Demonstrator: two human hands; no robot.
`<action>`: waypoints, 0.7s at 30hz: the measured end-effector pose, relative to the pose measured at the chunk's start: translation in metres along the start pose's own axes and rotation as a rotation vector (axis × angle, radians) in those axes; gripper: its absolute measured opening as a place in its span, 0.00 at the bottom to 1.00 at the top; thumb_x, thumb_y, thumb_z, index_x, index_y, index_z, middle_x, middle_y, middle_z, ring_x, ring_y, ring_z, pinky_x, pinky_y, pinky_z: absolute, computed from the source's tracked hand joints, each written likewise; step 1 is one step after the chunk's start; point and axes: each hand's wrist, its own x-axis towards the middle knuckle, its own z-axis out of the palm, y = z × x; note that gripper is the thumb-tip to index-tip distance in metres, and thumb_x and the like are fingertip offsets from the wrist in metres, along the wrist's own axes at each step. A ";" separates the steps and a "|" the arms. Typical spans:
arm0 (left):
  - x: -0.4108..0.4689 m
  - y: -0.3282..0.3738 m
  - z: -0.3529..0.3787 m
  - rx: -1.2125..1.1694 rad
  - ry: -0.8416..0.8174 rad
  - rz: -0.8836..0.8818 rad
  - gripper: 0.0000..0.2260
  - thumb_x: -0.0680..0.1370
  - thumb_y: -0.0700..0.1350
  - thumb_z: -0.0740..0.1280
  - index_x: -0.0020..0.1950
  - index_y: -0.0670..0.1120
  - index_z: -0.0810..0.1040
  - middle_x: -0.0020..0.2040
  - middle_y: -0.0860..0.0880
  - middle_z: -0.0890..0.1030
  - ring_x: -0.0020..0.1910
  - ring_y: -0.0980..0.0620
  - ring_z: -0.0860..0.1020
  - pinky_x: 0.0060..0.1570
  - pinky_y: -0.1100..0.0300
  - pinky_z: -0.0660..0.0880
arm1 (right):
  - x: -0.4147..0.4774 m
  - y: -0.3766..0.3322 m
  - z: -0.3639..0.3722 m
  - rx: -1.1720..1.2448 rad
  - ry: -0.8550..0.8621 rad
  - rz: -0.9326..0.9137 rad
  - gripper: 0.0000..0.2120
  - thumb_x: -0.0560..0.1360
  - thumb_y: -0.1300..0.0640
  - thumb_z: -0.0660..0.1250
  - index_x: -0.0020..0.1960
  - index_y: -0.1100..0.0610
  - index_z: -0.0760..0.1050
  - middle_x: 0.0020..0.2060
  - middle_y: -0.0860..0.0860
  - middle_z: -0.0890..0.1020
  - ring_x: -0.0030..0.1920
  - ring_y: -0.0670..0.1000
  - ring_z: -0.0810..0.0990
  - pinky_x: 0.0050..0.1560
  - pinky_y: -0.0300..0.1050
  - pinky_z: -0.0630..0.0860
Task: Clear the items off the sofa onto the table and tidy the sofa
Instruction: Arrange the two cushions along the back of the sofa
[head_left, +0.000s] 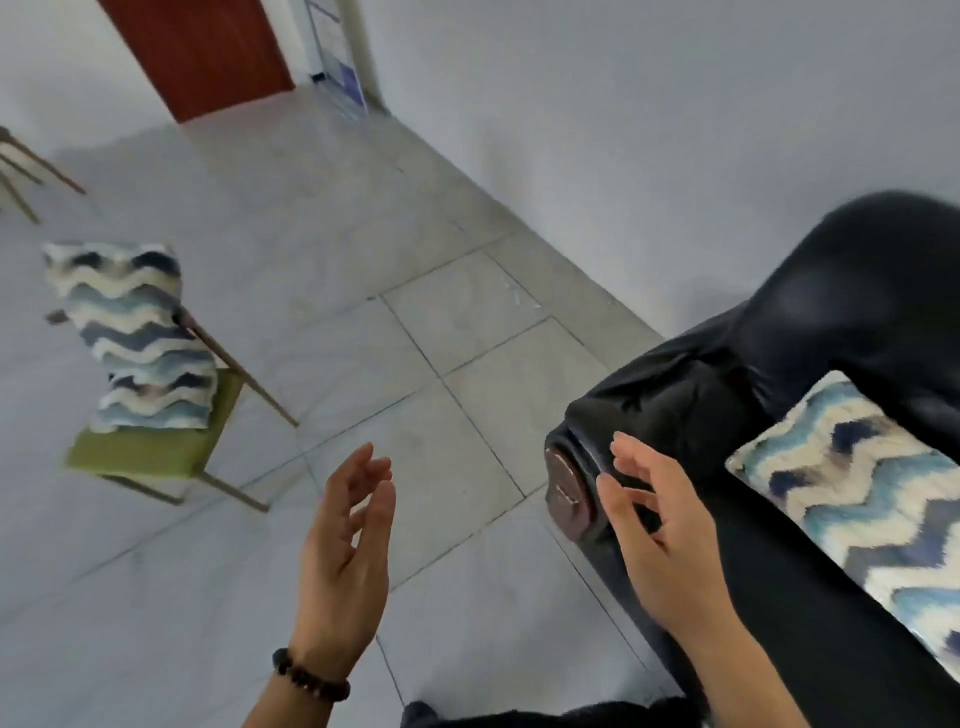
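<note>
Black leather sofa (857, 291) with zigzag cushion (857, 499); left hand (348, 545) and right hand (654, 530) empty, fingers (631, 457) loosely apart.

a home living room: black leather sofa (810, 374), patterned cushion (852, 493), tiled floor (467, 322), green chair (156, 447).

open floor (363, 249) ahead — sofa (841, 322) right, chair (156, 447) left.
</note>
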 end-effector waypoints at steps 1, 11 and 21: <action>0.004 -0.011 -0.034 -0.014 0.045 -0.009 0.18 0.77 0.55 0.61 0.66 0.56 0.72 0.58 0.57 0.80 0.60 0.55 0.78 0.57 0.57 0.73 | 0.000 -0.014 0.035 -0.018 -0.053 -0.031 0.22 0.78 0.47 0.65 0.71 0.50 0.71 0.62 0.40 0.76 0.65 0.41 0.74 0.62 0.50 0.77; 0.040 -0.060 -0.274 -0.069 0.461 -0.007 0.15 0.77 0.55 0.61 0.64 0.57 0.72 0.56 0.55 0.80 0.58 0.56 0.78 0.55 0.54 0.75 | 0.009 -0.159 0.282 -0.037 -0.449 -0.302 0.20 0.79 0.50 0.65 0.70 0.48 0.70 0.63 0.37 0.76 0.65 0.41 0.74 0.60 0.46 0.78; 0.161 -0.136 -0.390 0.022 0.635 -0.101 0.18 0.76 0.58 0.60 0.65 0.56 0.71 0.56 0.55 0.80 0.58 0.55 0.78 0.54 0.63 0.76 | 0.095 -0.186 0.509 -0.026 -0.707 -0.309 0.22 0.78 0.44 0.64 0.71 0.46 0.69 0.63 0.37 0.75 0.66 0.40 0.73 0.60 0.43 0.77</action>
